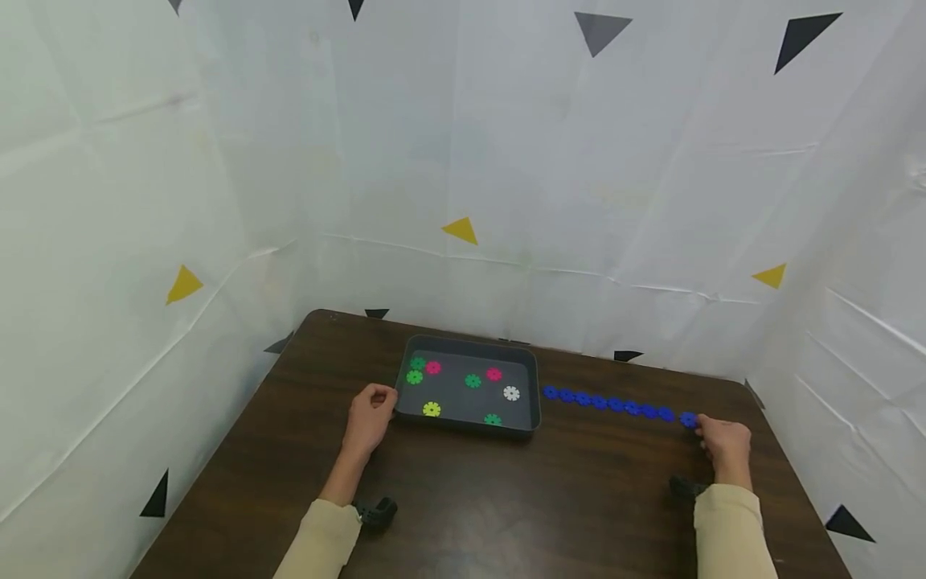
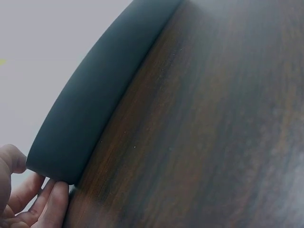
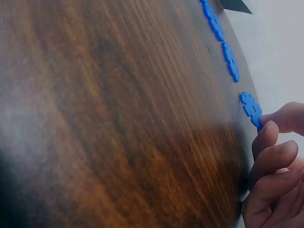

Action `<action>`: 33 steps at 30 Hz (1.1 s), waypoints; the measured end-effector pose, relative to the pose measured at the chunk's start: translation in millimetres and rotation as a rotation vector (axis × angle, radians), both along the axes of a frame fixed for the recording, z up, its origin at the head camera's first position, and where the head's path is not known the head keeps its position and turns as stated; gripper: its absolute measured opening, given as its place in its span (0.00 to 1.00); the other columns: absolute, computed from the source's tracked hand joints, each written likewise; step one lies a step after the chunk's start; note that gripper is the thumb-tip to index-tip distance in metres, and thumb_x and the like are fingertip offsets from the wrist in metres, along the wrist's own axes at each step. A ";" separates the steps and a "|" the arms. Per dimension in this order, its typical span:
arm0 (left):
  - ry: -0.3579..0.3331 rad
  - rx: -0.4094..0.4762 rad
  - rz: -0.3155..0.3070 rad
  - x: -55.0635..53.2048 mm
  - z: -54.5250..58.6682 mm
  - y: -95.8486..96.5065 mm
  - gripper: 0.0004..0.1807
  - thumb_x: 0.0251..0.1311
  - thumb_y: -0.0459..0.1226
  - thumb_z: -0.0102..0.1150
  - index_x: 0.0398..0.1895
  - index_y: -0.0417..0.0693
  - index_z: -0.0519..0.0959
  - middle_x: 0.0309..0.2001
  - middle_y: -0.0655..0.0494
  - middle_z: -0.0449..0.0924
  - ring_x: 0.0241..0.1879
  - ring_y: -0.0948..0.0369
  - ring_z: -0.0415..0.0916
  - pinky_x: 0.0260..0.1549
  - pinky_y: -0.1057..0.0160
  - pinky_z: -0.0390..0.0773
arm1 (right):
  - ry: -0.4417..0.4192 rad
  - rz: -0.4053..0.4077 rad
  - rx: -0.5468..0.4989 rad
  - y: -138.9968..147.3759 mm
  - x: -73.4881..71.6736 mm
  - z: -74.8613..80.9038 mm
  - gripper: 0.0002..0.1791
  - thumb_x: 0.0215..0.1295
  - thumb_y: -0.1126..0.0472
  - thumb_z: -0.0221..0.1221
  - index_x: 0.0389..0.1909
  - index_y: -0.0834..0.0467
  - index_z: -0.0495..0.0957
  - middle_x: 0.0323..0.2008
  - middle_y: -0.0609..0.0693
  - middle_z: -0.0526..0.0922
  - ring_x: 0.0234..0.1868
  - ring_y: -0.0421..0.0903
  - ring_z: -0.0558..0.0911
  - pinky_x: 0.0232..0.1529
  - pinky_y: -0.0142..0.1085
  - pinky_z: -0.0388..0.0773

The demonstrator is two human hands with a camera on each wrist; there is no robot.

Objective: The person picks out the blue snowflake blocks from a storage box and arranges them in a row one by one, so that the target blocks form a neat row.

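Observation:
My right hand (image 1: 726,444) pinches a blue snowflake-shaped plastic disc (image 1: 687,419) by its edge, between thumb and fingers. In the right wrist view this blue disc (image 3: 251,108) is a small gap away from the last disc of the row (image 3: 230,61). That row of several blue discs (image 1: 598,402) runs from beside the tray toward my right hand. At the front left corner of the dark grey tray (image 1: 463,426), my left hand (image 1: 370,414) grips the wall. Its thumb and fingers (image 2: 56,202) meet the tray's corner in the left wrist view.
Inside the tray lie green discs (image 1: 473,381), pink discs (image 1: 494,374), a yellow disc (image 1: 432,409) and a white disc (image 1: 511,393). The brown wooden table (image 1: 564,498) has white sheeting (image 1: 506,161) with coloured triangles behind it and at its sides.

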State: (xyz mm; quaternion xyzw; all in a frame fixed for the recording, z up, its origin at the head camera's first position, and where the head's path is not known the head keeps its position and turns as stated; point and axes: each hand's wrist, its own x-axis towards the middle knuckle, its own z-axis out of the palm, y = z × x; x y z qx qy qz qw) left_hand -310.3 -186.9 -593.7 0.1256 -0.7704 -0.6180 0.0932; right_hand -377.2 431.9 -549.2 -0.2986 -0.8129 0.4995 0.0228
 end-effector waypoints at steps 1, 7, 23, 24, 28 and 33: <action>0.000 0.001 -0.002 0.0 0.3 -0.7 0.16 0.78 0.44 0.61 0.55 0.40 0.83 0.51 0.42 0.85 0.49 0.54 0.84 0.50 0.55 0.88 | -0.008 0.005 0.009 -0.7 -1.3 0.3 0.21 0.74 0.54 0.57 0.21 0.58 0.83 0.14 0.39 0.79 0.18 0.40 0.75 0.20 0.36 0.75; -0.004 0.008 -0.005 -1.3 -2.3 0.1 0.16 0.79 0.43 0.61 0.55 0.39 0.82 0.51 0.42 0.85 0.49 0.54 0.85 0.51 0.55 0.89 | -0.021 0.025 0.044 -1.4 -5.6 2.0 0.22 0.76 0.56 0.56 0.22 0.61 0.83 0.14 0.39 0.78 0.18 0.40 0.75 0.21 0.36 0.73; -0.004 -0.004 0.011 -5.3 3.1 -1.4 0.17 0.78 0.45 0.61 0.55 0.40 0.83 0.50 0.42 0.85 0.47 0.55 0.84 0.51 0.54 0.89 | -0.016 0.047 -0.012 -5.9 -11.3 13.9 0.20 0.76 0.56 0.56 0.24 0.62 0.83 0.15 0.40 0.80 0.20 0.40 0.77 0.23 0.36 0.75; -0.004 -0.005 0.013 -5.3 3.7 -1.3 0.17 0.78 0.45 0.61 0.55 0.40 0.83 0.50 0.42 0.85 0.46 0.55 0.85 0.51 0.53 0.89 | -0.010 0.044 -0.026 -5.6 -11.0 14.0 0.20 0.76 0.56 0.56 0.25 0.62 0.83 0.15 0.40 0.80 0.20 0.39 0.77 0.23 0.36 0.75; -0.006 -0.011 0.012 -3.3 2.9 -0.8 0.17 0.78 0.45 0.61 0.55 0.40 0.83 0.50 0.42 0.85 0.45 0.55 0.85 0.50 0.53 0.89 | -0.014 0.028 -0.091 -3.1 -5.8 9.9 0.18 0.76 0.55 0.55 0.28 0.61 0.82 0.17 0.39 0.81 0.20 0.38 0.77 0.23 0.35 0.76; -0.009 -0.009 0.012 -2.5 -0.8 -0.5 0.16 0.79 0.44 0.61 0.54 0.39 0.83 0.50 0.42 0.85 0.47 0.56 0.84 0.51 0.53 0.90 | -0.020 0.054 -0.160 1.2 0.0 2.9 0.17 0.76 0.55 0.55 0.29 0.58 0.83 0.19 0.39 0.82 0.21 0.38 0.78 0.22 0.33 0.77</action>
